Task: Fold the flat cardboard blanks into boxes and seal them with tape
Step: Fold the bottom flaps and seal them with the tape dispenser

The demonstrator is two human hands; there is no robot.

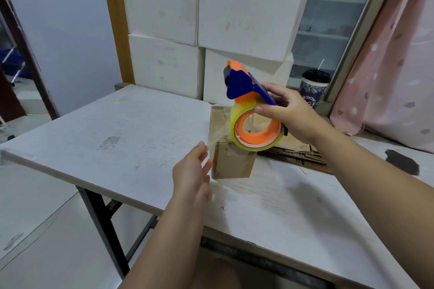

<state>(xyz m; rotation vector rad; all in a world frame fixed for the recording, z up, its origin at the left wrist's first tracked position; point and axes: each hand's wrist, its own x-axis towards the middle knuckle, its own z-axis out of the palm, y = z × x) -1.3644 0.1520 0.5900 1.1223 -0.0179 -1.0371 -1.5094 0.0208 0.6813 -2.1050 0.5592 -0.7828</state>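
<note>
A small brown cardboard box stands folded on the white table. My right hand grips an orange and blue tape dispenser with a roll of clear yellowish tape, held just above the box. A strip of clear tape stretches from the roll down to the left, over the box's top edge. My left hand is beside the box's left side, fingers apart, with its fingertips at the loose tape end. A stack of flat cardboard blanks lies behind the box under my right wrist.
Large white boxes are stacked against the wall at the back of the table. A lidded paper cup with a straw stands on the window sill. A pink curtain hangs at the right. A dark patch marks the table's right side.
</note>
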